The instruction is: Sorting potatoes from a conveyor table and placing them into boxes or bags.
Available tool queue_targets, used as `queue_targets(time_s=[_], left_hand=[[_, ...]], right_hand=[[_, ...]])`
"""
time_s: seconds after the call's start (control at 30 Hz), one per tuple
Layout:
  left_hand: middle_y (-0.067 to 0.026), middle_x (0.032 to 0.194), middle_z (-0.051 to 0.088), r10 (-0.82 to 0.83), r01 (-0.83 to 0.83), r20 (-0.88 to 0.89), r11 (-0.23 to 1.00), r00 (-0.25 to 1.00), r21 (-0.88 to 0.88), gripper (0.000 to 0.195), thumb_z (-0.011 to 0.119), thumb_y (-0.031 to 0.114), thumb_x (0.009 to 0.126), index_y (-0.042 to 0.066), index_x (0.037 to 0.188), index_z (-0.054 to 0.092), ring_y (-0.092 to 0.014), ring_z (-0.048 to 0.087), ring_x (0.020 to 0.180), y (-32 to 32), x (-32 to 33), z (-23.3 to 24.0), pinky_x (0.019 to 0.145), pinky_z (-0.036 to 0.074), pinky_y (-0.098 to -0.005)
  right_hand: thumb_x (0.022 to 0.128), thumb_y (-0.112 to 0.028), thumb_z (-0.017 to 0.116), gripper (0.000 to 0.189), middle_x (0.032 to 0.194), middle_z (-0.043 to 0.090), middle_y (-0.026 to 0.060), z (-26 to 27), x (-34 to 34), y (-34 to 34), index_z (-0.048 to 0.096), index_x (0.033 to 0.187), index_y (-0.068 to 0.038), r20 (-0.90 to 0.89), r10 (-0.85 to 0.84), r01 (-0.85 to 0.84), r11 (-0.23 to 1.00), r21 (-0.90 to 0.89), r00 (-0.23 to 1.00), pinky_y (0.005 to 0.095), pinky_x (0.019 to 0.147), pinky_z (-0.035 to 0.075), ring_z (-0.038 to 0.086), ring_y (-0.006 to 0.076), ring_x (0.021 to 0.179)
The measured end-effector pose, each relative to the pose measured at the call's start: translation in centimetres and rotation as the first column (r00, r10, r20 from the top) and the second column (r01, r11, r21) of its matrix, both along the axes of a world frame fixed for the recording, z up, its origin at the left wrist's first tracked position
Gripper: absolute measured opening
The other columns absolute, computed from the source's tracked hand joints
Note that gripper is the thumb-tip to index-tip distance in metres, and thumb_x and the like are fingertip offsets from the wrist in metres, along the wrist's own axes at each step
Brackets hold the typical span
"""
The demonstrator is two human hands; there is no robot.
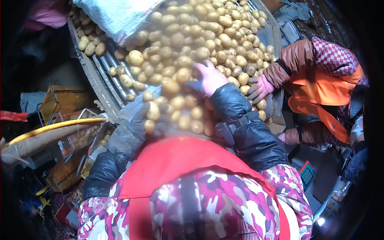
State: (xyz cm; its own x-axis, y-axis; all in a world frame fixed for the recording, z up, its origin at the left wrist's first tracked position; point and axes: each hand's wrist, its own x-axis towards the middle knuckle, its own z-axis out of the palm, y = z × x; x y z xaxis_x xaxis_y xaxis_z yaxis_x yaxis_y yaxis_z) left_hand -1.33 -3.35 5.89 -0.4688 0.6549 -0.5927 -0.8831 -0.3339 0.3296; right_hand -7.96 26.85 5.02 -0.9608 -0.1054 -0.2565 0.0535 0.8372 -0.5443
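Note:
Many potatoes (177, 39) lie heaped on a slatted metal table (100, 70). My left hand (150, 115), in a dark glove, is at the near edge against several potatoes; one rests by its fingers, but whether it is gripped cannot be told. My right hand (210, 78), in a pink glove with dark fingertips, reaches into the heap from the right, fingers spread and touching potatoes. Between my hands, more potatoes (186, 115) sit close to my red apron (180, 156). The middle of the view is hazy.
A white woven sack (117, 15) lies over the heap at the top left. On the right, a co-worker in an orange vest (321, 87) has a gloved hand (261, 88) on the potatoes. Yellow tubing (57, 126) and crates (64, 102) stand at the left.

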Motion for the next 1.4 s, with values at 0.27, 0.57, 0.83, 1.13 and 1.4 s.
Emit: queue_targets(time_s=[0.27,0.57,0.83,1.13,1.4], left_hand=[[-0.0201,0.133,0.067,0.222,-0.223,-0.011,0.974,0.975,-0.033,0.073,0.045,0.062,0.107,0.010,0.158,0.040,-0.028,0.070,0.094,0.6,1.1,-1.2,0.081,0.058,-0.0381],[-0.0186,0.147,0.059,0.320,-0.316,0.000,0.937,0.948,0.152,0.073,0.046,0.062,0.107,0.012,0.161,0.038,-0.034,0.068,0.116,-0.5,3.1,-0.1,0.091,0.061,-0.0489],[-0.0139,0.107,0.064,0.397,-0.385,0.086,0.781,0.914,0.491,0.027,0.067,0.015,0.096,0.005,0.121,0.062,-0.029,0.068,0.090,-2.9,5.7,-5.2,0.058,0.062,-0.0356],[-0.0159,0.118,0.063,0.305,-0.445,-0.385,0.822,0.871,-0.355,0.040,0.065,0.004,0.088,0.001,0.127,0.061,-0.032,0.065,0.098,-14.9,8.0,-8.2,0.077,0.059,-0.0441],[-0.0176,0.127,0.066,-0.447,-0.070,-0.234,0.353,0.863,-0.933,0.035,0.063,0.009,0.098,-0.002,0.131,0.063,-0.031,0.065,0.112,-18.8,6.9,-6.2,0.092,0.055,-0.0404]], right_hand=[[0.080,-0.045,0.081,0.073,0.138,0.060,0.0233,-1.4,-1.8,0.9,0.064,0.139,-0.007,0.146,0.050,-0.042,0.998,-0.052,0.988,0.0456,0.105,0.052,0.063,0.0373,0.123],[0.086,-0.031,0.081,0.034,0.112,0.068,0.0164,2.0,3.7,-3.0,0.073,0.109,-0.007,-0.425,0.093,-0.155,0.981,-0.114,0.901,0.0436,0.088,0.056,0.068,0.0348,0.102],[0.087,-0.022,0.076,0.040,0.130,0.066,0.0135,3.4,9.0,-12.3,0.066,0.124,-0.012,-0.496,0.610,-0.763,0.618,-0.191,0.618,0.0463,0.081,0.058,0.069,0.0369,0.102],[0.094,-0.018,0.067,0.023,0.112,0.067,0.0169,0.3,9.9,-9.9,0.066,0.114,-0.005,-0.485,0.434,-0.616,0.719,-0.321,0.760,0.0486,0.077,0.058,0.068,0.0403,0.092],[0.095,-0.030,0.067,0.032,0.122,0.068,0.0156,-2.4,13.0,-3.1,0.068,0.120,-0.011,-0.356,0.166,-0.304,0.876,-0.375,0.920,0.0499,0.086,0.057,0.068,0.0394,0.101]])
